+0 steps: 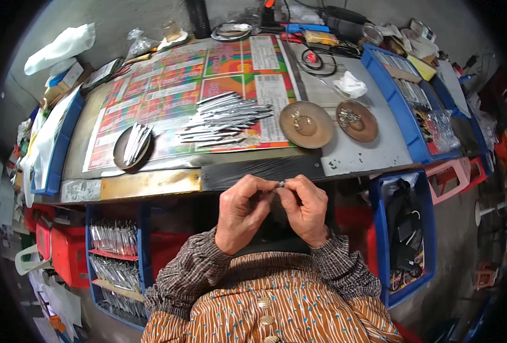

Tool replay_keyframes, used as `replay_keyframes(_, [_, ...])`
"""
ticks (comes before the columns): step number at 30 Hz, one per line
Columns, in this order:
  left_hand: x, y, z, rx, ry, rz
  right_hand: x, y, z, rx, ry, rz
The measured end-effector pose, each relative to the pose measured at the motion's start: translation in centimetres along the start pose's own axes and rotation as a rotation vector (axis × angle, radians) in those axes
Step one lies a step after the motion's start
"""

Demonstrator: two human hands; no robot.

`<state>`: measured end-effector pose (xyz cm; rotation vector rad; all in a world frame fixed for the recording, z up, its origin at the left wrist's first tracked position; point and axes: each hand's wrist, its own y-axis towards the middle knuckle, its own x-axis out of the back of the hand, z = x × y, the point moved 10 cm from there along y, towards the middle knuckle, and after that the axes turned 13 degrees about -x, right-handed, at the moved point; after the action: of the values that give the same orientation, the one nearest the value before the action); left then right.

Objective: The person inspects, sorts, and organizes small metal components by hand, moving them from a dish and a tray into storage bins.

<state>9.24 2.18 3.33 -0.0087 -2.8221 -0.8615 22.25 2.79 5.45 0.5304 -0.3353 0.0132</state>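
Just in front of the near edge of the workbench [150,184], the person's two bare hands meet, fingers curled inward. The left hand [243,212] and the right hand [306,208] pinch between their fingertips a small, thin metal piece [280,183], shiny and grey; its exact shape is too small to make out. Both hands are closed narrowly on it, thumbs and forefingers nearly touching each other. The cuffs are a fine brown check, the shirt below striped orange with round buttons. On the workbench, beyond the hands, a glossy, brightly printed paper sheet [167,80] covers most of the top. In the middle of the sheet lies a loose heap of slim, pointed metal blades [226,118], silvery and overlapping. Towards the left end of the workbench a dark round dish [132,147] holds more such strips. To the right of the heap sit two flat, brown, rust-toned round dishes [306,124] [357,121], each with a little cluster of small metal bits. Blue plastic bins [391,91] with sharp straight walls line the right end of the workbench, and another blue bin [116,251] with rows of shiny pieces stands below its left part.
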Motion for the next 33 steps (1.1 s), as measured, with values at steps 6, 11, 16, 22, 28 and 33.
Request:
replay_keyframes(6, [-0.3, -0.1, -1.0, -0.029, 0.021, 0.050, -0.3, -0.2, -0.1, -0.018, 0.020, -0.032])
replay_keyframes(11, [1.2, 0.2, -2.3, -0.150, 0.153, 0.010, -1.3, 0.2, -0.5, -0.087, 0.044, 0.028])
replay_keyframes(16, [5.3, 0.3, -2.2, -0.231, 0.423, -0.019, -1.7, 0.5, -0.5, -0.059, 0.037, 0.104])
replay_keyframes(22, [14.6, 0.9, -1.6, -0.229, 0.861, -0.151, -0.8, 1.0, -0.7, -0.065, -0.009, 0.081])
replay_keyframes(28, [21.9, 1.8, 1.2, -0.202, 1.107, -0.184, -0.6, 1.2, -1.1, -0.081, -0.022, 0.069])
replay_keyframes(33, [24.8, 2.8, 3.5, -0.181, 1.113, -0.217, -0.3, 1.5, -0.8, -0.033, -0.055, 0.057])
